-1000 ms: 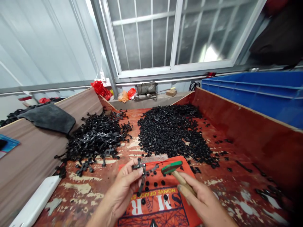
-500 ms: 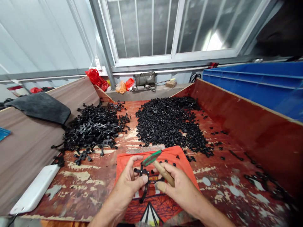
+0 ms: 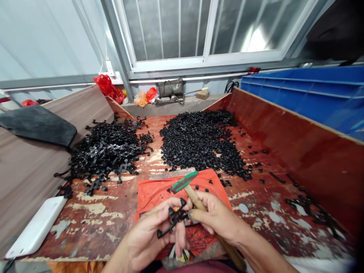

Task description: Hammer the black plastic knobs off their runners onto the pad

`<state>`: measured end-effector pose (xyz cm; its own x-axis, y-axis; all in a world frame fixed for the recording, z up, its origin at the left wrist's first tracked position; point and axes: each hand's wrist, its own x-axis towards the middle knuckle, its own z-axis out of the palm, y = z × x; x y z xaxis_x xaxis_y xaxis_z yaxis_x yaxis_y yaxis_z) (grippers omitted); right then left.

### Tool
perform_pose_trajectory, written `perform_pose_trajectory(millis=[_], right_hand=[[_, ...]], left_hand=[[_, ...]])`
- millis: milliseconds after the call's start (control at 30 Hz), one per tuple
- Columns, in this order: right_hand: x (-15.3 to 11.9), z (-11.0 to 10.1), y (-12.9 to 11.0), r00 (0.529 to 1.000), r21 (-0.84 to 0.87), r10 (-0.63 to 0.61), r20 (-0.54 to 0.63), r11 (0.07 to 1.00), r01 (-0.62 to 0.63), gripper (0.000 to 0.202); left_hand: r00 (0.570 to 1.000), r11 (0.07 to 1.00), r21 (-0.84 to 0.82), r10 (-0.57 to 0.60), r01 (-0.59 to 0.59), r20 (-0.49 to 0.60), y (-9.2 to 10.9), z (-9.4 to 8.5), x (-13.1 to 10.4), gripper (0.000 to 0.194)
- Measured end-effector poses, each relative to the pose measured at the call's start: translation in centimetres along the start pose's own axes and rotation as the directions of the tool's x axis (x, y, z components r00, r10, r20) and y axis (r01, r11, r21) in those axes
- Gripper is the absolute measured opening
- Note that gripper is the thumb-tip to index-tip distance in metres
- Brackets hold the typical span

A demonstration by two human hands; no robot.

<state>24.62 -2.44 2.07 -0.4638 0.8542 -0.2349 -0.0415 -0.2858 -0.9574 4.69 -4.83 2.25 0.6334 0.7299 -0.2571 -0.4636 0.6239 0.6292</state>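
Observation:
My left hand [image 3: 148, 227] is closed on a black jointed plastic piece [image 3: 174, 220] with round knobs on its arms, held tilted above the orange-red cloth [image 3: 218, 185]. In my right hand [image 3: 220, 216] is a hammer [image 3: 184, 182] with a green-edged head and a wooden handle. The head points up and left, and the handle's end comes out below the palm. My right thumb and fingertips also reach the right end of the black piece. Small black studs lie on the cloth beyond the hammer.
Beyond the cloth is a large heap of small black parts [image 3: 196, 140]. Assembled black pieces [image 3: 105, 148] are piled to the left. A white device [image 3: 36, 227] lies at front left. Wooden side boards [image 3: 284, 129] edge the worktable, with a blue crate [image 3: 307, 94] outside the right one.
The black piece has turned and come nearer to me in my left hand. My right hand has moved slightly right, its handle now showing below the palm. The whole view has shifted a little.

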Motion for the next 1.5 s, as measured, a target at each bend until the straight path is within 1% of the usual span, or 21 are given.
perform_pose_trajectory(millis=[133, 200, 267, 367, 433, 500, 567, 600, 667, 733, 767, 867, 933, 967, 1033, 1133, 1267, 1367, 1433, 1467, 1500], right_hand=[[0.0, -0.2, -0.2, 0.999, -0.008, -0.008, 0.047, 1.000, 0.009, 0.032], [-0.1, -0.3, -0.1, 0.998, -0.012, -0.005, 0.063, 1.000, 0.006, 0.030], [-0.2, -0.3, 0.0, 1.000, -0.021, 0.000, 0.012, 1.000, 0.000, 0.029], [-0.1, 0.0, 0.3, 0.993, -0.031, 0.005, -0.120, 0.999, -0.008, 0.031], [0.0, 0.6, 0.4, 0.985, -0.061, -0.008, -0.171, 0.998, -0.002, 0.026], [0.0, 1.3, 0.5, 0.980, -0.104, -0.038, -0.193, 0.994, 0.018, 0.019], [-0.1, 1.8, 0.5, 0.981, -0.135, -0.055, -0.184, 0.990, 0.030, 0.012], [-0.3, 1.9, 0.4, 0.984, -0.136, -0.057, -0.167, 0.990, 0.034, 0.010], [-0.8, 1.6, 0.2, 0.989, -0.134, -0.063, -0.137, 0.990, 0.045, 0.017], [-1.5, 0.6, 0.2, 0.985, -0.164, -0.080, -0.154, 0.985, 0.054, 0.030], [-1.8, 0.0, 0.3, 0.980, -0.198, -0.086, -0.181, 0.979, 0.049, 0.034], [-2.7, -1.7, 1.2, 0.970, -0.319, -0.087, -0.228, 0.948, 0.010, 0.037], [-3.1, -2.4, 2.2, 0.970, -0.361, -0.069, -0.234, 0.932, -0.021, 0.032], [-3.2, -2.6, 2.7, 0.971, -0.375, -0.057, -0.234, 0.926, -0.036, 0.030], [-3.3, -2.9, 3.3, 0.970, -0.400, -0.047, -0.237, 0.915, -0.053, 0.029], [-2.8, -3.0, 3.4, 0.959, -0.431, -0.106, -0.262, 0.902, -0.018, 0.028], [-1.5, -3.1, 2.5, 0.938, -0.413, -0.196, -0.287, 0.909, 0.063, 0.031], [-0.8, -3.2, 2.0, 0.932, -0.427, -0.216, -0.292, 0.901, 0.075, 0.028], [-0.7, -3.2, 2.1, 0.935, -0.440, -0.209, -0.286, 0.895, 0.066, 0.026], [-0.7, -3.2, 2.2, 0.937, -0.439, -0.203, -0.285, 0.896, 0.060, 0.026], [-0.7, -3.2, 2.4, 0.937, -0.431, -0.196, -0.287, 0.900, 0.056, 0.026]], left_hand=[[0.999, 0.989, 0.144, -0.033, 0.038, -0.035, 0.9, 1.3, -0.4, 0.037], [0.995, 0.984, 0.180, 0.008, 0.010, -0.101, 1.2, 1.4, -0.5, 0.037], [0.978, 0.990, 0.137, 0.063, -0.036, -0.201, 1.3, 1.2, -0.5, 0.029], [0.937, 0.990, 0.029, 0.142, -0.140, -0.318, 1.0, 0.9, -0.2, 0.017], [0.907, 0.979, 0.070, 0.203, -0.190, -0.369, 0.7, 1.1, 0.2, 0.017], [0.875, 0.971, 0.158, 0.229, -0.177, -0.426, 0.6, 1.3, 0.4, 0.023], [0.845, 0.966, 0.223, 0.224, -0.128, -0.486, 1.0, 1.0, 0.3, 0.028], [0.827, 0.961, 0.253, 0.228, -0.107, -0.513, 1.4, 0.6, 0.1, 0.030], [0.786, 0.926, 0.371, 0.277, -0.064, -0.554, 2.7, -0.8, -0.8, 0.031], [0.742, 0.817, 0.577, 0.381, 0.009, -0.551, 4.0, -2.7, -1.8, 0.033], [0.737, 0.727, 0.684, 0.429, 0.061, -0.522, 4.5, -3.7, -2.2, 0.034], [0.772, 0.403, 0.885, 0.478, 0.231, -0.420, 4.8, -5.5, -2.3, 0.034], [0.783, 0.206, 0.928, 0.499, 0.310, -0.372, 4.4, -5.8, -1.5, 0.032], [0.786, 0.127, 0.934, 0.510, 0.334, -0.351, 4.1, -5.7, -0.9, 0.031], [0.800, 0.018, 0.935, 0.512, 0.353, -0.312, 3.7, -5.2, 0.5, 0.031], [0.821, -0.081, 0.935, 0.509, 0.344, -0.258, 3.6, -4.5, 2.4, 0.031], [0.818, -0.195, 0.930, 0.552, 0.312, -0.159, 4.1, -4.0, 4.6, 0.022], [0.836, -0.248, 0.906, 0.521, 0.344, -0.175, 4.3, -4.3, 5.8, 0.017], [0.833, -0.245, 0.892, 0.510, 0.380, -0.215, 4.3, -4.9, 6.0, 0.018], [0.830, -0.212, 0.898, 0.505, 0.386, -0.237, 4.3, -5.2, 6.0, 0.019], [0.831, -0.152, 0.913, 0.491, 0.378, -0.262, 4.2, -5.6, 5.8, 0.019]])
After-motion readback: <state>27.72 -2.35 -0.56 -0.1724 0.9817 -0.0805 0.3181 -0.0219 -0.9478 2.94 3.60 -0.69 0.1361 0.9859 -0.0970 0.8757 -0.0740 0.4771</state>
